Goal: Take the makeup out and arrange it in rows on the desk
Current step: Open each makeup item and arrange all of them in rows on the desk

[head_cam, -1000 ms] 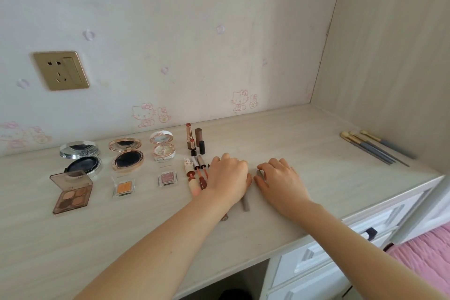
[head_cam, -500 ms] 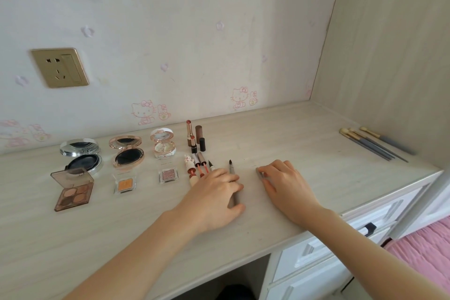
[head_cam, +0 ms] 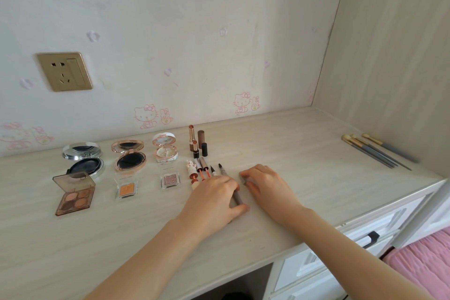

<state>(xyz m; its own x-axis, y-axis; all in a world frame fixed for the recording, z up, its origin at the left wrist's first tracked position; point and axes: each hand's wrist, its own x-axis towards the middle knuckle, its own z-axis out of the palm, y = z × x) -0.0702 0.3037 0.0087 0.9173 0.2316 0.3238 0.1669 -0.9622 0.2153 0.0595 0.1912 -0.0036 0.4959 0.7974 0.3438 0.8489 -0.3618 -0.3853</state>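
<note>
Makeup lies in rows on the pale desk. At the left are a silver compact, a rose-gold compact, a white compact, a brown eyeshadow palette, an orange eyeshadow pan and a pink glitter pan. Lipsticks stand behind lip glosses and a thin eyeliner. My left hand rests over a grey pen, thumb under it, the tip pointing to the wall. My right hand curls over a small grey piece.
Several makeup brushes lie at the far right by the wooden side panel. A gold wall socket sits on the wall. White drawers are under the desk's front edge, with pink bedding at lower right.
My left hand has drawn back toward me with the grey pen, uncovering the glosses and eyeliner tips. The pen now lies in line at the right end of that row. My right hand has barely moved.
</note>
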